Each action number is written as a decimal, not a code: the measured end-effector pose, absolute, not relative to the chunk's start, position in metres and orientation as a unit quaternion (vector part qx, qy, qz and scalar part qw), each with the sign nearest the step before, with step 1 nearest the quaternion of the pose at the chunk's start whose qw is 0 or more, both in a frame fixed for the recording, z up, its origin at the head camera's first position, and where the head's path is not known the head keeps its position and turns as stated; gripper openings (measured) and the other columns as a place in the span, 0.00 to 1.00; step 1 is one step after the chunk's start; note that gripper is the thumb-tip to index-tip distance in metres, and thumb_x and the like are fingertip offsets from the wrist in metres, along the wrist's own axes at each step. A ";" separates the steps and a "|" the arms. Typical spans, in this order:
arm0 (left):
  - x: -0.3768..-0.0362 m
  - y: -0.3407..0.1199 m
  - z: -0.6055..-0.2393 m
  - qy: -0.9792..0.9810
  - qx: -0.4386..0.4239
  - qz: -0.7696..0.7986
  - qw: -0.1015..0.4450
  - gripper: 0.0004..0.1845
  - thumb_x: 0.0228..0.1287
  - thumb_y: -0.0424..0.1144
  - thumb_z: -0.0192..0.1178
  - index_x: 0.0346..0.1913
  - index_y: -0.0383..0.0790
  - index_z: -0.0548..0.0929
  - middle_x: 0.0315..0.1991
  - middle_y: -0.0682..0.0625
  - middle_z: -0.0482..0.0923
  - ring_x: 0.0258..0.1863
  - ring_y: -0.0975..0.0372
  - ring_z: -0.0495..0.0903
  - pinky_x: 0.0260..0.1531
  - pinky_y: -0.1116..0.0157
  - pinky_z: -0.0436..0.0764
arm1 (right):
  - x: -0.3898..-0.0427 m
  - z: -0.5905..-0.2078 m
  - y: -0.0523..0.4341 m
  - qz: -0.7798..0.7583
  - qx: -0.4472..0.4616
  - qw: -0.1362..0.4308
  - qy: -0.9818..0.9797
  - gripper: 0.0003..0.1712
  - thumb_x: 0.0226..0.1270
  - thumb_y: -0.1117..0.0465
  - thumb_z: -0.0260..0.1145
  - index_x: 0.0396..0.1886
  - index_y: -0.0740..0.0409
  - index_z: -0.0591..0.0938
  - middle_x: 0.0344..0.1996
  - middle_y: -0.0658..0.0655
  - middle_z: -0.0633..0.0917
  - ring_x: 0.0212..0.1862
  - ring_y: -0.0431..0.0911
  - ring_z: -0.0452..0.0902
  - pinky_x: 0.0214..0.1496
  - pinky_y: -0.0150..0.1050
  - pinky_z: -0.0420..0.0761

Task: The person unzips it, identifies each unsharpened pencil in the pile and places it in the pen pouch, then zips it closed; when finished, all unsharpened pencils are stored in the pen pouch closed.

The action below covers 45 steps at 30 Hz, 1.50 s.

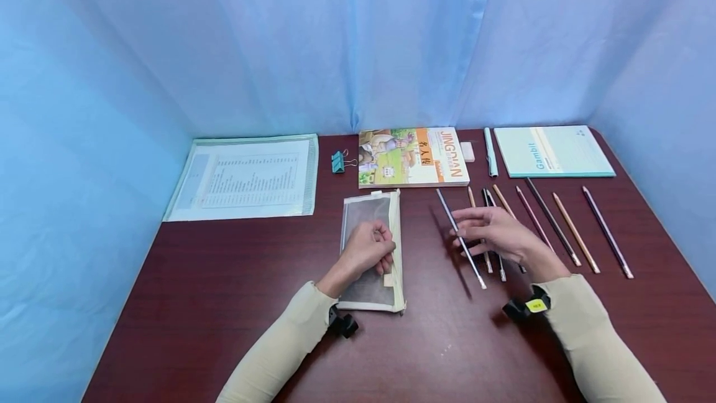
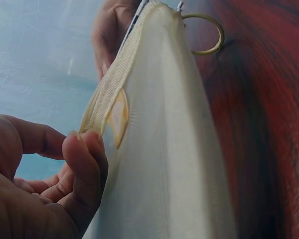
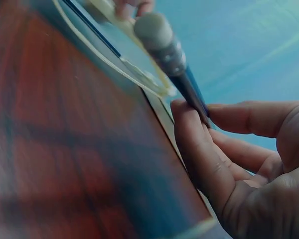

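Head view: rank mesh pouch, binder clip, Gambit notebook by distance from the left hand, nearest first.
1. mesh pouch: directly under the left hand, touching.
2. binder clip: beyond the pouch, slightly left.
3. Gambit notebook: far right corner of the table.

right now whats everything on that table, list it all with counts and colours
pencil case: 1, cream mesh, table centre, under the left hand
held pencil: 1, dark with pale end, pinched by the right hand
loose pencils: about seven, brown, tan and dark, in a row on the right
book: 1, orange and green cover, back centre
notebook: 1, pale teal, back right
pen: 1, light teal, left of the notebook
eraser: 1, white, beside the book
binder clip: 1, teal, left of the book
document sleeve: 1, clear with printed sheet, back left
table: 1, dark red-brown
left hand: on the pencil case, gripping its edge
right hand: above the row
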State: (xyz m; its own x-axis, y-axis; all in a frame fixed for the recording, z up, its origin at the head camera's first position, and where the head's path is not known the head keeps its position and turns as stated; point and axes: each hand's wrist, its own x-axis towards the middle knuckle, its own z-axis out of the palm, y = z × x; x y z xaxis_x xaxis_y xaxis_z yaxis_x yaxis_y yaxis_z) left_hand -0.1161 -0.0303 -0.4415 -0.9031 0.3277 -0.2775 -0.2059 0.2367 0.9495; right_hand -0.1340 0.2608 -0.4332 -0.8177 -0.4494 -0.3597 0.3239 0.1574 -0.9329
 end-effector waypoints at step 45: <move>-0.118 -0.029 -0.438 0.762 0.033 0.607 0.223 0.04 0.62 0.28 0.55 0.31 0.38 0.74 0.15 0.51 0.77 0.09 0.66 0.74 0.08 0.71 0.76 | -0.131 -0.446 0.151 -0.667 -0.003 0.281 0.690 0.25 0.70 0.73 0.54 0.64 0.78 0.64 0.34 0.53 0.88 0.35 0.42 0.87 0.37 0.38 0.91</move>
State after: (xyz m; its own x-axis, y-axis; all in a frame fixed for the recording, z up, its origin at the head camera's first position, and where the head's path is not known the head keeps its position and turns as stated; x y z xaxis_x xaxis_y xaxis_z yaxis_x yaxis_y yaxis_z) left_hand -0.1176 -0.0286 -0.4379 -0.8987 0.3209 -0.2989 -0.2194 0.2613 0.9400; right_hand -0.1314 0.1512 -0.4462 -0.8422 -0.3783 -0.3840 0.3707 0.1108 -0.9221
